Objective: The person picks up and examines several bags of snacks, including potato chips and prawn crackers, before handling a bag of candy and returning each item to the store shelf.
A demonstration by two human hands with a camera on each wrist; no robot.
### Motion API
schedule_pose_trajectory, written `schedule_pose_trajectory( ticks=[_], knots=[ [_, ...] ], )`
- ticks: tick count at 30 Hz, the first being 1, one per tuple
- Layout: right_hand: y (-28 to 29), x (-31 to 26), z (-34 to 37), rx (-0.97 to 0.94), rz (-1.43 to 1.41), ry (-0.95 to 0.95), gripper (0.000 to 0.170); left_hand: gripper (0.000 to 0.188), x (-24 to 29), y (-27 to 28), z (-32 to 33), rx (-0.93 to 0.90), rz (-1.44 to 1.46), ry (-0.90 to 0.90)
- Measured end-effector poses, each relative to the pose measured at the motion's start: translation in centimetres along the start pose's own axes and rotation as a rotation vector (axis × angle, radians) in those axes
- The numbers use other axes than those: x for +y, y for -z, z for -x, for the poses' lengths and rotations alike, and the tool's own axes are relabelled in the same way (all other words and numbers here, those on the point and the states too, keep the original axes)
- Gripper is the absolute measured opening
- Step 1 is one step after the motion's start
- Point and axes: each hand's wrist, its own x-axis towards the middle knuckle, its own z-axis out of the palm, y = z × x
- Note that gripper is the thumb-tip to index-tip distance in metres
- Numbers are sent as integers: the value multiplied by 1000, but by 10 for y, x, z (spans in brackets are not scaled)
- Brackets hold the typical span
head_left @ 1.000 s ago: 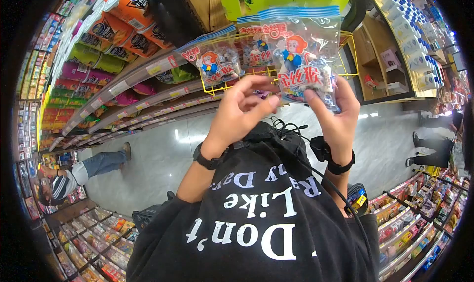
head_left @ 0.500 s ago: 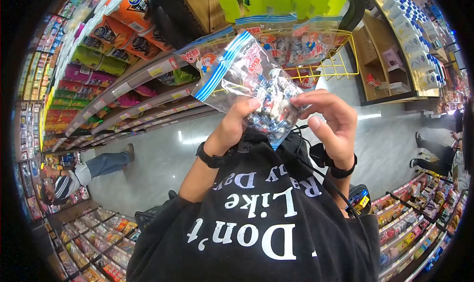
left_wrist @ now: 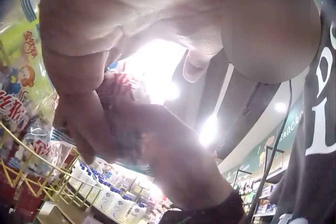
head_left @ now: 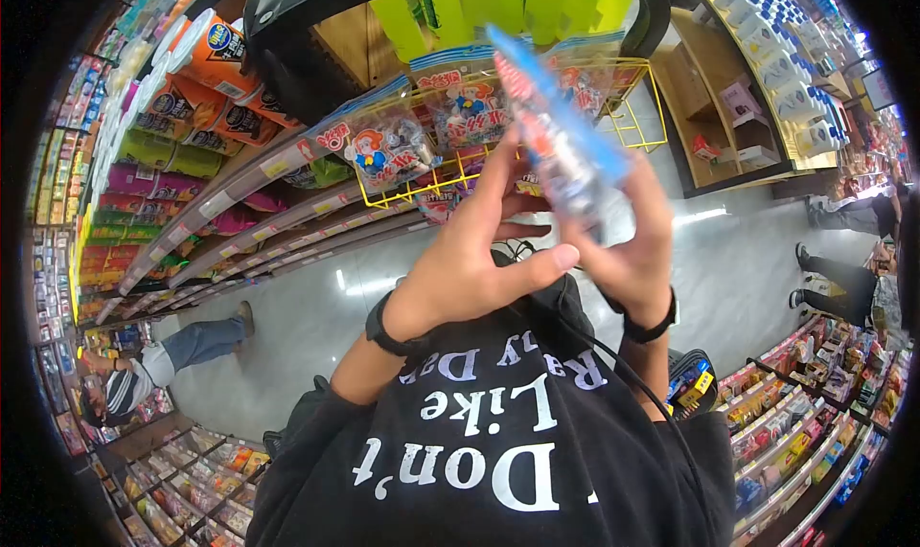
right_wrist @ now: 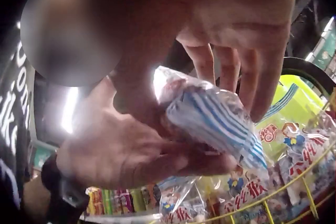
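A clear plastic bag of candies (head_left: 565, 145), printed with red characters and edged with blue stripes, is tilted nearly edge-on and blurred in the head view. My right hand (head_left: 632, 245) holds its lower right part, thumb in front. The striped edge of this bag (right_wrist: 215, 124) faces the right wrist camera, between that hand's thumb and fingers. My left hand (head_left: 455, 250) is just left of the bag, its fingers and thumb extended, fingertips right at the bag's side. Similar candy bags (head_left: 388, 154) stand beyond in a yellow wire basket (head_left: 655, 97).
Orange canisters (head_left: 211, 54) fill the shelf at the left. White bottles with blue caps (head_left: 795, 102) line a wooden shelf at the right. Behind the basket is a black-framed display with lime-green panels (head_left: 494, 11). Other people's legs (head_left: 201, 341) show in the aisle.
The bag went from the right hand across to the left, turned over, and is back at the right, edge-on. The left hand has let go of it. The view has shifted slightly.
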Motion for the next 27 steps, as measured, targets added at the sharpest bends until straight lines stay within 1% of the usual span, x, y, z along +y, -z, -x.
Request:
schedule_pose_trajectory(
  ticks=[1,2,3,4,5,6,7,9,10,14,16,17,18,19,21,22,25,27],
  knots=[
    [4,14,4,68,-52,-76,53,96,-3,2,-3,-19,42,-12],
    [12,16,-1,83,-153,-159,48,95,-9,5,-8,-15,94,-29],
    [16,24,-6,149,-327,-270,44,93,-14,6,-15,21,15,-44],
    [29,40,-10,74,-412,-356,40,90,-17,6,-25,56,-64,-60],
    [39,51,-19,-41,-491,-408,39,87,-22,6,-36,91,-145,-78],
    [45,66,-24,-125,-467,-412,38,77,-28,3,-47,149,-193,-100],
    [48,80,-28,-212,-443,-417,36,74,-30,-1,-54,152,-284,-140],
    [48,100,-40,-206,-465,-382,34,70,-28,-6,-69,154,-469,-226],
    [50,105,-43,-203,-476,-365,33,68,-33,-9,-75,184,-509,-271],
    [59,109,-52,-181,-567,-371,33,68,-36,-17,-84,189,-474,-276],
    [50,110,-50,-120,-372,-356,35,70,-41,-21,-87,195,-441,-248],
    [47,111,-48,-90,-274,-347,36,71,-44,-21,-89,208,-524,-265],
    [53,120,-45,-165,136,-188,40,72,-47,-20,-90,220,-608,-284],
    [52,124,-42,-147,188,-174,40,73,-50,-19,-92,232,-694,-304],
    [48,129,-37,-108,290,-147,41,74,-52,-22,-95,192,-664,-257],
    [47,132,-36,-62,299,-133,44,75,-54,-23,-96,171,-649,-232],
    [47,138,-31,-10,326,-186,50,74,-69,-26,-100,110,-579,-142],
    [46,149,-26,59,365,-138,54,73,-72,-25,-103,126,-661,-182]
  ],
)
